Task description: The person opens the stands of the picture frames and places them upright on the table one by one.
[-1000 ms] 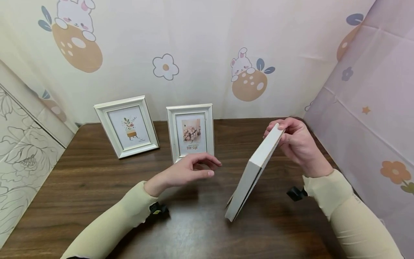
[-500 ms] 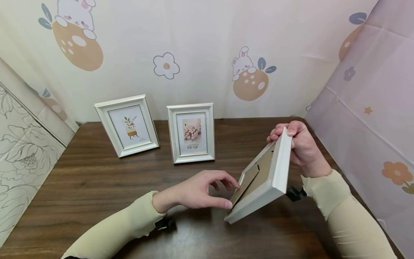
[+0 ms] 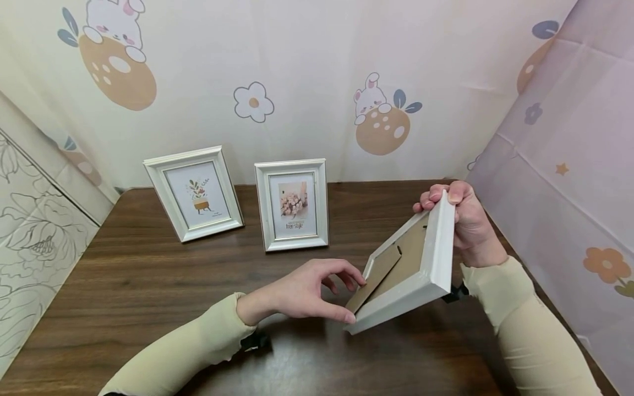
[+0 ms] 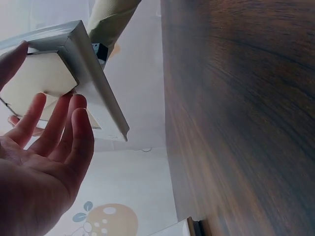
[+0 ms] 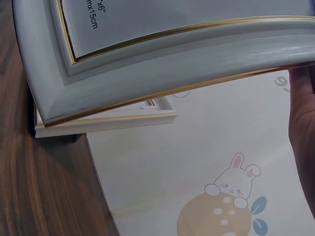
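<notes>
My right hand grips the top edge of a white picture frame, holding it tilted above the table with its brown back toward me. On that back is a stand leg, slightly lifted from the backing. My left hand pinches the leg's lower end between thumb and fingers; in the left wrist view the fingertips lie along its edge. The right wrist view shows the frame's front, white with a gold inner line, and part of my right hand at the right edge.
Two white picture frames stand upright near the back of the brown wooden table: one with a potted-plant print at left, one with a flower photo mid-table. A patterned curtain closes off the back and right side.
The held frame has turned so its back faces me. My left hand has moved right and down from before the middle frame to the stand leg, which it now holds.
</notes>
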Tool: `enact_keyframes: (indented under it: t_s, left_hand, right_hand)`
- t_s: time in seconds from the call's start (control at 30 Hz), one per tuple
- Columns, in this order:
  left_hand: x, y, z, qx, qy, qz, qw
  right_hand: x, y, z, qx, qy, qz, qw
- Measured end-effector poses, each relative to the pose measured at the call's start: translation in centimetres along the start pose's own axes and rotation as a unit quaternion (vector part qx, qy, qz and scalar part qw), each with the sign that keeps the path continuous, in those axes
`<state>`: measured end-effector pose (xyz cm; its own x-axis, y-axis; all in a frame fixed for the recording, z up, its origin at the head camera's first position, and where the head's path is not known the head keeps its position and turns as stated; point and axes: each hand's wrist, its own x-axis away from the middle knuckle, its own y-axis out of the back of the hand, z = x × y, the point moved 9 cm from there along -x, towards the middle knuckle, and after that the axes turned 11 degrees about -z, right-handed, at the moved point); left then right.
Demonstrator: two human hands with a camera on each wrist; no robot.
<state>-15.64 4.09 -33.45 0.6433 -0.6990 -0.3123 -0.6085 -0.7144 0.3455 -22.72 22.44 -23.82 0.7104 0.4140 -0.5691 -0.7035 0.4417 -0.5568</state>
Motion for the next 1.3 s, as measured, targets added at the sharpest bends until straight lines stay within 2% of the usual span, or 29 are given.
enact_keyframes:
  t_s: [0.23,0.57,0.87,0.97,1.3]
  left_hand:
    - [0.1,0.4,0.0,0.034,0.011,-0.007,0.9993]
    - [0.2,1.6,-0.1,0.022,-0.004,-0.006,0.9997]
    - [-0.1,3.4,0.0,0.046,-0.004,-0.002,0.9989]
    - [-0.2,3.7,0.1,0.041,-0.008,0.001,0.9991]
    - [-0.2,3.7,0.8,0.029,0.001,0.005,0.9996]
  right_hand:
    - [0.0,0.0,0.2,-0.003,0.001,-0.001,1.0]
    - [0.2,-0.3,0.2,-0.008,-0.001,0.017,0.9998]
    - [0.6,0.1,0.1,0.002,-0.005,0.007,1.0]
    - [0.7,0.3,0.0,0.011,-0.007,0.007,0.9999]
    - [0.6,0.6,0.5,0.005,0.006,-0.001,1.0]
